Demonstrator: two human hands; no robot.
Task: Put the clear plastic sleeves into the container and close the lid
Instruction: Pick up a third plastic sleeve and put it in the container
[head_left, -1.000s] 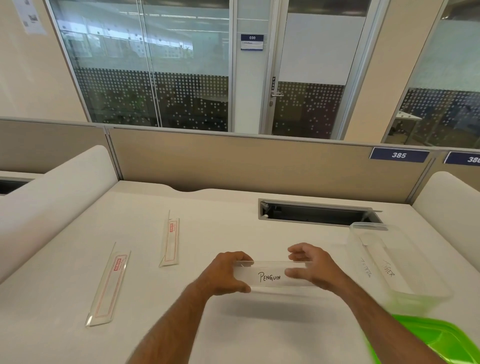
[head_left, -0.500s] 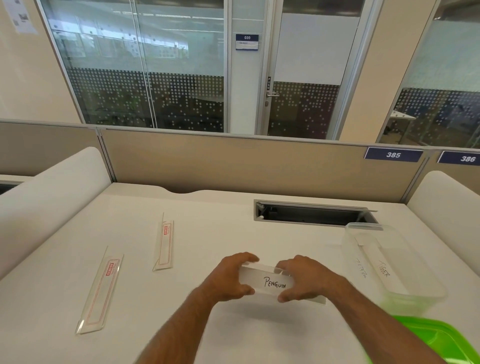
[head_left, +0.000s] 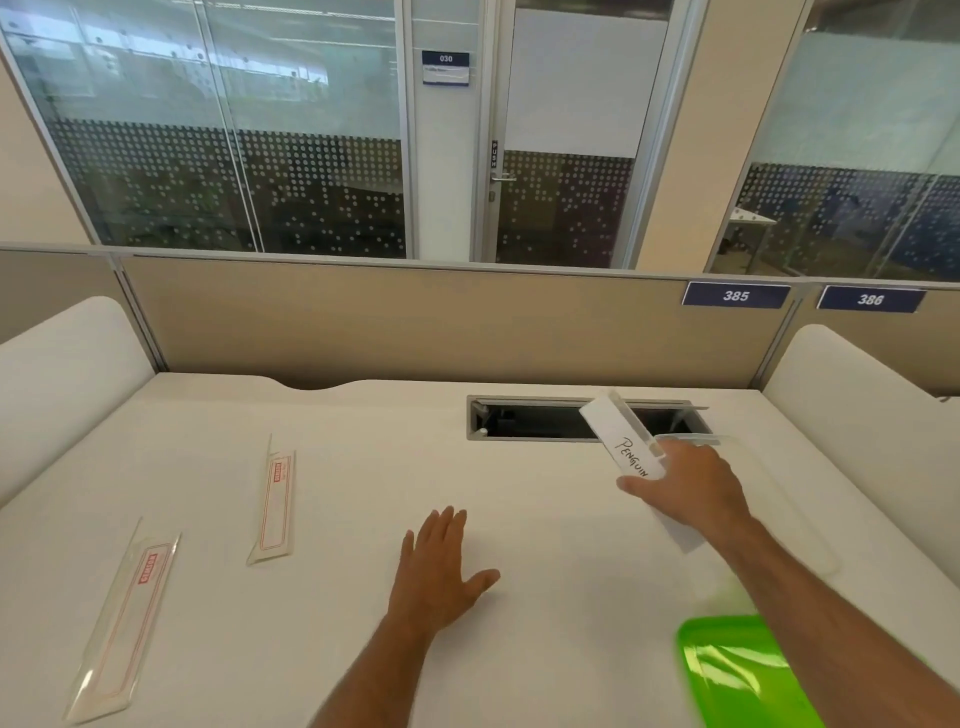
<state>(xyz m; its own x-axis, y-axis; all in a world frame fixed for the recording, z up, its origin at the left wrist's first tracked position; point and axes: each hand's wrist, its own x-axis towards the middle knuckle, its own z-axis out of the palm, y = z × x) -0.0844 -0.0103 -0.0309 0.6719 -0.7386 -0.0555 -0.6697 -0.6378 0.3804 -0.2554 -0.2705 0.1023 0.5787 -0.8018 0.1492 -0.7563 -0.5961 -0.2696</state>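
My right hand grips a clear plastic sleeve with a white card marked PENGUIN. The sleeve is tilted, its far end up, over the near-left rim of the clear container on the right of the desk. My left hand hovers open and empty, fingers spread, over the middle of the desk. Two more clear sleeves with red print lie flat on the left: one nearer the middle, one at the front left. The green lid lies at the front right, under my right forearm.
An open cable slot is cut into the white desk behind the container. A beige partition closes the back, with white padded dividers left and right.
My left hand has let go of the PENGUIN sleeve and dropped back to the desk's middle. My right hand has carried the sleeve right and away, turning it end-up over the container.
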